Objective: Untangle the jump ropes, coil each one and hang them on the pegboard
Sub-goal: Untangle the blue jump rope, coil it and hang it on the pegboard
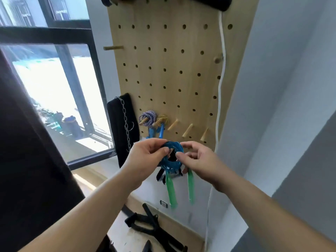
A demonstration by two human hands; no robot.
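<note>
- Blue jump rope wound into a tight round coil (167,163), with two translucent green handles (171,188) hanging straight down. We hold it between both hands, in front of the lower edge of the board.
- Left hand (143,159): thumb and curled fingers pinch the coil's upper left rim.
- Right hand (200,160): fingertips pinch the coil's right rim.
- Status of this item, as we judge it: untangled and coiled, not yet hung.
- Purple-and-white twisted rope coil (148,116): on a wooden peg just above the left hand. We count it as hung.
- Yellow rope coil (163,118) with blue handles (161,130): on the next peg, just above the gap between the hands. We count it as hung too.
- Three bare wooden pegs (188,131): in a row above the right hand. We judge the nearest one the likely place for the blue coil.
- Further ropes waiting: we cannot tell.
- Light wooden pegboard (172,70): rises above both hands.
- Black padded strap (116,124) with a metal chain (125,120): hangs above and outside the left hand.
- White cord (222,70): runs down the board's edge, beyond the right hand.
- Black strap-like gear (151,224): on the floor below the hands.
- Brands, labels, writing: none that we can read.
</note>
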